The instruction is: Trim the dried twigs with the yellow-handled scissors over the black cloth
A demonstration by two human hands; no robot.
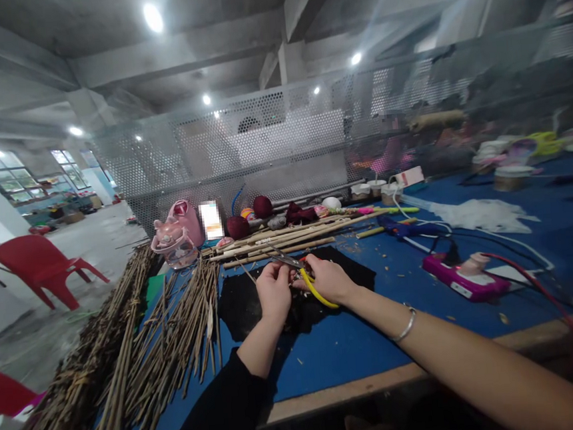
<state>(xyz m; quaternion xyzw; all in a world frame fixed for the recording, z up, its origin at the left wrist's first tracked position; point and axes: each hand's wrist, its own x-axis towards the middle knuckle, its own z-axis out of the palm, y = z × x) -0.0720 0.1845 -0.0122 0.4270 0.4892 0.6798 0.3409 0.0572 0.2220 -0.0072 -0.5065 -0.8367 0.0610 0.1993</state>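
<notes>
In my right hand [325, 278] is a pair of yellow-handled scissors [318, 294], its metal blades pointing up and left over my left hand. My left hand [274, 290] is pinched closed just beside the blades. A thin twig [245, 269] sticks out to the left from its fingers; the rest of it is hidden. Both hands are above a black cloth [239, 306] spread on the blue table [339, 361], with small pale bits lying under the fingers. Left of the cloth lie many loose thin twigs [176, 332].
Bundled twigs [95, 325] line the left edge. Behind the cloth lie pale sticks [288, 235], dark red yarn balls [238, 226], a lit phone [211, 220] and a pink clear cup [175, 245]. On the right are a blue glue gun [411, 229], a purple power strip [465, 279] and cords.
</notes>
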